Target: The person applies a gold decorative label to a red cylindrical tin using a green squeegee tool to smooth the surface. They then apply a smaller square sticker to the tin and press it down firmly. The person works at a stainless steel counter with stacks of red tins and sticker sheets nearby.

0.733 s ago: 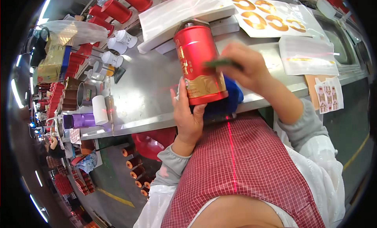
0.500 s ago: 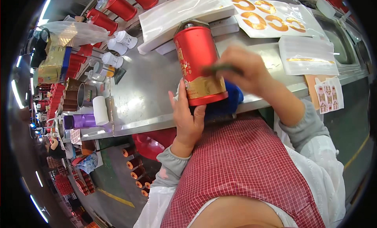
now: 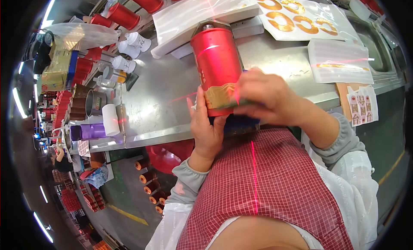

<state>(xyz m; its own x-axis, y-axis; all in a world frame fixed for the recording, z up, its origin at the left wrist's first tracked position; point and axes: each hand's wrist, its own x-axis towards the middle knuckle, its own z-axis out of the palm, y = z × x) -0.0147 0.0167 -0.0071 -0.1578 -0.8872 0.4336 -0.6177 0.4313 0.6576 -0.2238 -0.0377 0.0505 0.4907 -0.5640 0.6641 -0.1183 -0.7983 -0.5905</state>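
Note:
A glossy red cylindrical bottle lies tilted before me, its neck end pointing away. Around its lower part runs a gold label. My left hand grips the bottle's near end, thumb and fingers on either side of the base. My right hand is closed on a thin dark green strip, a scraper by its look, which lies across the label close to the base rim. Motion blurs this hand, and its fingers hide part of the label. Something blue sits beneath the bottle's base.
Behind the bottle lies a stack of white sheets. Gold ring-shaped stickers on a white sheet, a strip packet and a sink are to the right. White bottles and a paper roll stand left on the metal table.
My right hand has moved the scraper down the bottle, from the label's upper edge to near the base. The bottle has turned slightly in my left hand. Red light lines now cross the scene.

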